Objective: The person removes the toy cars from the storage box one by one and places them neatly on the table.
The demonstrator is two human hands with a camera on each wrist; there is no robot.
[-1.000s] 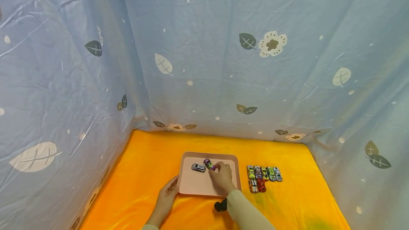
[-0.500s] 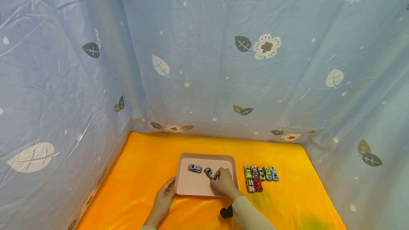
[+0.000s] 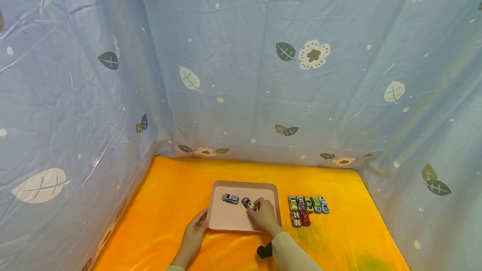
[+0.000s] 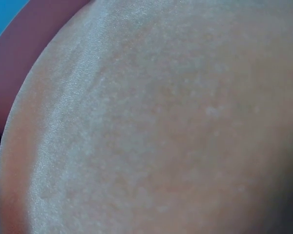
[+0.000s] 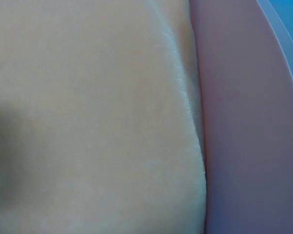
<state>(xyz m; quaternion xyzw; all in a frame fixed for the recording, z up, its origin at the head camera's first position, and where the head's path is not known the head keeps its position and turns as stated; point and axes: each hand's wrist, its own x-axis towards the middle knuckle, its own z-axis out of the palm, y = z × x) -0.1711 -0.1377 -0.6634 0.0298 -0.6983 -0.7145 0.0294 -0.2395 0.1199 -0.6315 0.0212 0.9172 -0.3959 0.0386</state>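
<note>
In the head view, my right hand [image 3: 263,216] pinches a purple and green toy car [image 3: 249,203] between thumb and fingers, low over or on the pink tray [image 3: 229,221]. Left of it on the tray lies a silver toy car [image 3: 230,198], apart from the purple one. My left hand [image 3: 196,229] touches the tray's left edge with fairly straight fingers; their tips are partly hidden. Both wrist views are mostly filled with close, blurred skin. Part of the pink tray [image 5: 244,122] shows in the right wrist view.
Right of the tray, several toy cars [image 3: 308,204] stand side by side in a row, with a white car [image 3: 296,219] and a red car [image 3: 305,218] in front. A black object [image 3: 265,251] is by the right sleeve. A yellow cloth [image 3: 180,179] covers the surface; patterned curtains [image 3: 241,74] surround it.
My right hand has brought the purple car slightly toward me and away from the silver car, mostly in the first half second. The left hand stays at the tray edge.
</note>
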